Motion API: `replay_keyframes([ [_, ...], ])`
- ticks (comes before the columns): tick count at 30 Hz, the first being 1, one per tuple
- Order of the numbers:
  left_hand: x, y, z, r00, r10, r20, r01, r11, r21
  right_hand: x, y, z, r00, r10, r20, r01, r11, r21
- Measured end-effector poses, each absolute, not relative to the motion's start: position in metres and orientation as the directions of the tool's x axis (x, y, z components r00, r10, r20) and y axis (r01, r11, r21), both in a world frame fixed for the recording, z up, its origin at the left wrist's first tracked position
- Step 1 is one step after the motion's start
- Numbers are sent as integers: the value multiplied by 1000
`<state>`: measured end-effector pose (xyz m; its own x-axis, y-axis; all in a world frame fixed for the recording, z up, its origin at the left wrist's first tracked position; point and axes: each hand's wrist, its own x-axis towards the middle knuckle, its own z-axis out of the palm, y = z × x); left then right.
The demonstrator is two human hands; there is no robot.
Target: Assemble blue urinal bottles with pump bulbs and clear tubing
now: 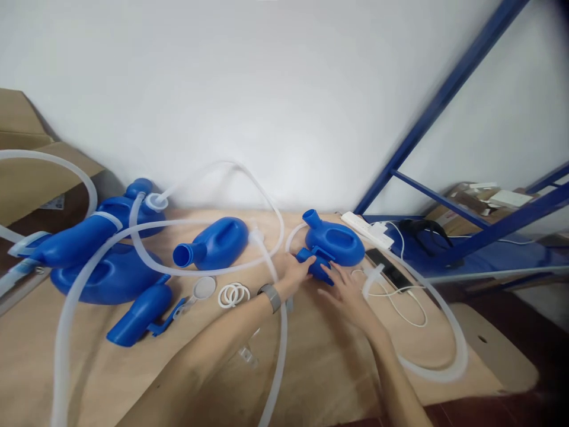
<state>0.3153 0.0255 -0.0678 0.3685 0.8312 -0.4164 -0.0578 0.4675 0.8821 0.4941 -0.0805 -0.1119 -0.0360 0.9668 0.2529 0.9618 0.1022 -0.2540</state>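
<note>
My left hand [296,271] grips a short blue spout piece [317,268] by its left end, with the thumb on top. At its right end, the fingertips of my right hand [347,292] rest on the same piece, thumb held apart below. Just behind it lies a blue urinal bottle [340,242], its round neck pointing up and left. A second blue bottle [224,240] lies to the left with an open threaded mouth. Another blue spout piece [140,315] with a hinged arm sits farther left. The undersides of both hands' grips are hidden.
More blue bottles [106,276] are stacked at left by a cardboard box [66,157]. Long translucent tubes [281,332] loop across the table. White rings [233,295] and a round disc [204,287] lie near my left forearm. At right are a phone [389,268], power strip [367,230] and blue frame [427,112].
</note>
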Motion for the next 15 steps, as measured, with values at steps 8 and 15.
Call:
replay_keyframes([
  [8, 307, 34, -36, 473, 848, -239, 171, 178, 969, 487, -47, -127, 83, 942, 327, 993, -104, 49],
  [15, 148, 23, 26, 346, 931, 119, 457, -278, 845, 494, -7, -122, 113, 898, 424, 988, -146, 45],
])
